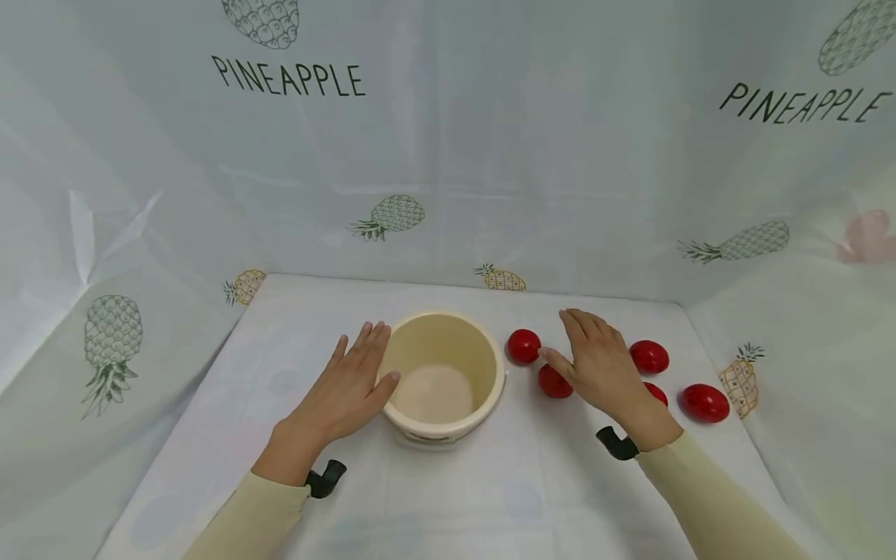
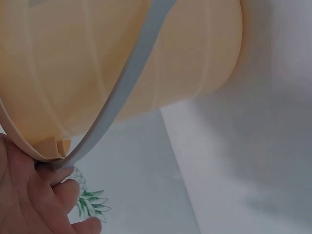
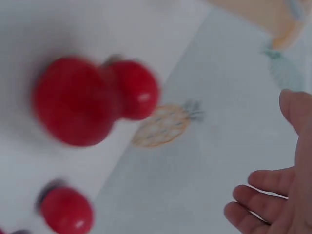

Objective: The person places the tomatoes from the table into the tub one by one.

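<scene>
A round cream bucket (image 1: 439,429) with a grey handle (image 2: 117,97) stands upright on the table, its inside bare. My left hand (image 1: 346,393) is at its left rim, fingers extended; in the left wrist view the fingers (image 2: 66,195) touch the rim near the handle joint. My right hand (image 1: 605,369) is held above several red round objects, fingers extended and thumb apart, holding nothing. Two of them, a red ball (image 1: 523,347) and another red ball (image 1: 555,382), lie between the bucket and the right hand.
More red objects lie right of the right hand: one at the back (image 1: 649,357), one at the far right (image 1: 705,404) and one partly hidden by the wrist (image 1: 656,393). A pineapple-print sheet (image 1: 546,194) hangs behind the white table (image 1: 476,505) and at its sides.
</scene>
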Motion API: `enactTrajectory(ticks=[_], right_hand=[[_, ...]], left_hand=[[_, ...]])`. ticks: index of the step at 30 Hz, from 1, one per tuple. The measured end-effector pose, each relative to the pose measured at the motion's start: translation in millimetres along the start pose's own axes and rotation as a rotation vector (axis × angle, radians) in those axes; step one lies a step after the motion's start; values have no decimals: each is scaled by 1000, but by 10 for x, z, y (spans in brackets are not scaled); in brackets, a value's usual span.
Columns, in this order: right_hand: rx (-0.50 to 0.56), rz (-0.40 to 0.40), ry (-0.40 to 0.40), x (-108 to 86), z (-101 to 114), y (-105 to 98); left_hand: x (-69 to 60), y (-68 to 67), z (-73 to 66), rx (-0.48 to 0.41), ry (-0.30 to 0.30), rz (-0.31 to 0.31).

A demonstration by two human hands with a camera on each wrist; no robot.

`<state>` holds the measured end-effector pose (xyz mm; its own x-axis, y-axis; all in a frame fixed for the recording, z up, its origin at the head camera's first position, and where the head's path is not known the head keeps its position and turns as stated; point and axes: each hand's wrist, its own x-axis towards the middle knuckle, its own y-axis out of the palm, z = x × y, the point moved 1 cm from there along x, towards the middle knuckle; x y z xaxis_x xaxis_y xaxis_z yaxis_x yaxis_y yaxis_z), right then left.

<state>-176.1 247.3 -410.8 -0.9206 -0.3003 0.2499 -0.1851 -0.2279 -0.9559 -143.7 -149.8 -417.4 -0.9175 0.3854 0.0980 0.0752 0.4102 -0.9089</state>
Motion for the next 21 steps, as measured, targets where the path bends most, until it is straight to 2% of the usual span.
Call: enactTrajectory(ticks=[3, 7, 11, 14, 21], right_hand=[[-80, -41, -7, -98, -187, 104], [-119, -2, 37, -229, -318, 292], [-132, 58, 71, -303, -362, 514], [-125, 62, 73, -322, -370, 640], [-152, 58, 84, -323, -375, 745]], left_hand=[[-6, 9, -28, 2, 9, 3], [-8, 35, -75, 4, 30, 11], [-12, 57, -101, 12, 33, 3], [-18, 65, -101, 19, 32, -12], [-24, 41, -110, 45, 29, -1]])
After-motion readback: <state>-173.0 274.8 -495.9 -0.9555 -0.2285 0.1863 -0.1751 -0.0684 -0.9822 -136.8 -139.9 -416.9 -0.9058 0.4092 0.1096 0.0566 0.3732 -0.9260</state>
